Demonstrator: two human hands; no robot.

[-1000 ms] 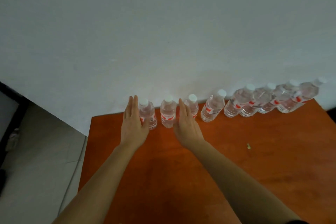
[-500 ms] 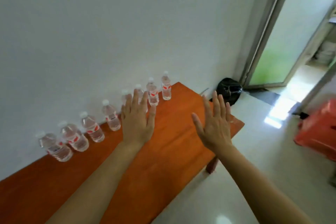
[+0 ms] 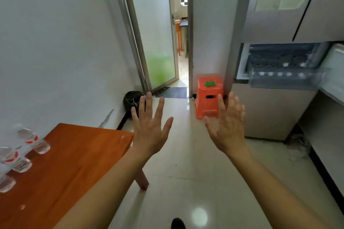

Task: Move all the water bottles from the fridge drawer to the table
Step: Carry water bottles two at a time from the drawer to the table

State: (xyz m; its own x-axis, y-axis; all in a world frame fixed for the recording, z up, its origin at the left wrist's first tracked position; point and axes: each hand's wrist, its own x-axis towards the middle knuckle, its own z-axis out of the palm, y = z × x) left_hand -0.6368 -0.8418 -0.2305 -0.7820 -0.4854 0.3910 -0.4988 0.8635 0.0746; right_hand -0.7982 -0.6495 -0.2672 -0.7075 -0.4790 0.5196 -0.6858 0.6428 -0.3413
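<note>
Three clear water bottles with red labels stand along the wall on the orange table (image 3: 74, 158) at the lower left; the nearest to the table's end is a bottle (image 3: 33, 139). My left hand (image 3: 149, 129) and my right hand (image 3: 228, 126) are both raised over the floor with fingers spread, holding nothing. At the right the fridge (image 3: 270, 113) has its transparent drawer (image 3: 286, 78) pulled out, and several white bottle caps show through its front wall.
An orange plastic stool (image 3: 209, 96) with a green thing on top stands beside the fridge. A black bag (image 3: 133, 101) lies in the corner by a half-open glass door (image 3: 158, 42). Glossy tiled floor stretches between table and fridge.
The view has swung right, away from the row of bottles toward the fridge. Both hands left the bottles on the table and now hover empty over the floor.
</note>
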